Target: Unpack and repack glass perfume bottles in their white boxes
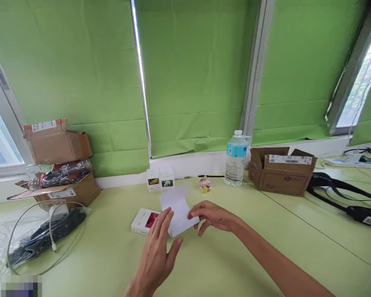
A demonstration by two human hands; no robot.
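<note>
In the middle of the table lies a creased white sheet of paper (179, 214), its far end partly raised. My right hand (212, 216) pinches the sheet's right edge between thumb and fingers. My left hand (159, 251) is open, fingers stretched out, its fingertips over the sheet's left edge; whether they touch it I cannot tell. Partly behind those fingers is a small white box (141, 220) with a red flower picture. Beyond the sheet stand two small white boxes (160, 180) with flower pictures. A small clear packet with gold pieces (205, 184) lies to their right.
A water bottle (235, 159) and an open cardboard box (281, 175) stand at the back right, with black straps (355, 210) beside them. On the left are stacked cardboard boxes (57, 144), a plastic bag (46, 239) with dark contents, and a looped cable (51, 225).
</note>
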